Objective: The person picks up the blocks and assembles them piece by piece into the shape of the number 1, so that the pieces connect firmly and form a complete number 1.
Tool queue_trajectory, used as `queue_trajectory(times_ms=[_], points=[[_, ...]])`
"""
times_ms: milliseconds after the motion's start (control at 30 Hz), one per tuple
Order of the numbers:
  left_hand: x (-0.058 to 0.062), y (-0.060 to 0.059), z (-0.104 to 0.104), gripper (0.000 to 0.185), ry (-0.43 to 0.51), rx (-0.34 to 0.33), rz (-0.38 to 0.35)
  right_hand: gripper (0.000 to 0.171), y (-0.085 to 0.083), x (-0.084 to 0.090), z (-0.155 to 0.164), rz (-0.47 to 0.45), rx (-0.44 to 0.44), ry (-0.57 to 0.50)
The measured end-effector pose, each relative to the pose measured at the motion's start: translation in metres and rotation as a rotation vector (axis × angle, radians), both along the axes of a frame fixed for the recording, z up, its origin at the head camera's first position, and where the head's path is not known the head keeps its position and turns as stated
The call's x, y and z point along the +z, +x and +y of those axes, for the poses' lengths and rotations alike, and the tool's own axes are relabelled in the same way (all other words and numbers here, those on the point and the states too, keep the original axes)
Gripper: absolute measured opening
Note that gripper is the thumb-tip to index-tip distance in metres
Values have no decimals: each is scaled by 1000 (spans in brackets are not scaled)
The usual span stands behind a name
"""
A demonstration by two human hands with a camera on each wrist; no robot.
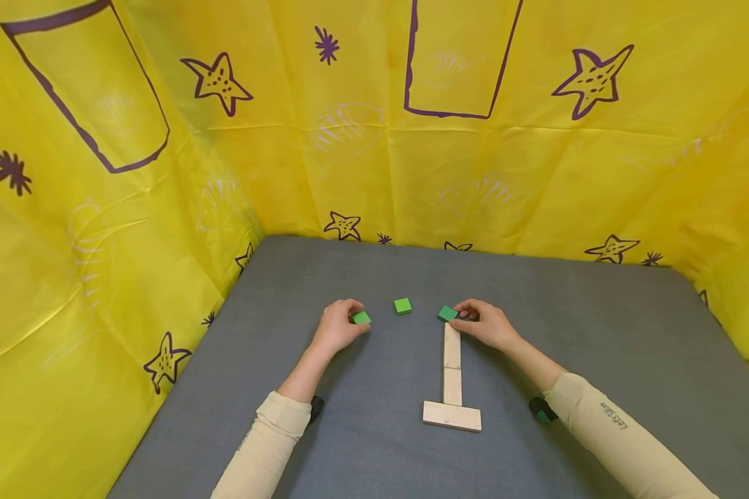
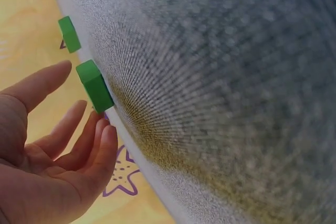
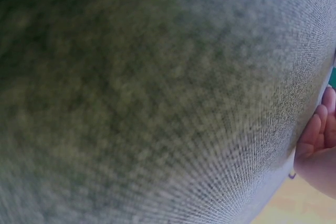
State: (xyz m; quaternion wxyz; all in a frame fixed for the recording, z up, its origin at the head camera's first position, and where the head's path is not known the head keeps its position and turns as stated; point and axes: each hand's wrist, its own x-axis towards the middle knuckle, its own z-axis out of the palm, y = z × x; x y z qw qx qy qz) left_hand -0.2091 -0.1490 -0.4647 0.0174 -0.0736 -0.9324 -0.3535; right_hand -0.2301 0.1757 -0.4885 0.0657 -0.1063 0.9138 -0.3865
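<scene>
Resting on the grey mat [image 1: 599,333], the left hand [image 1: 337,327] touches one green block [image 1: 360,317] with relaxed fingers; the right hand [image 1: 483,324] pinches another [image 1: 447,313] (at the wooden strip's [image 1: 452,364] far end), a third block [image 1: 402,305] between them.

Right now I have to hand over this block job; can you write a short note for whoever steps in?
Left hand: fingers curled at the left green block, touching it; a firm grip is not clear.
Right hand: holds the right green block at the far end of the wooden stem.
Middle green block: lies free on the grey mat between the hands.
Done: two wooden pieces in line, meeting the crosswise wooden base.
Left: probably all three green blocks are still to be placed.
</scene>
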Motion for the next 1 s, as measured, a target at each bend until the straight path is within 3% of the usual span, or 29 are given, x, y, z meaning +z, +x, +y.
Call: queue_trajectory(times_ms=[300,1000], points=[[0,0,-2,38,-12,-10,-65,36,1,0,0,-1,-2,2],[-1,-2,1,35,4,0,-18,36,1,1,0,0,0,-5]])
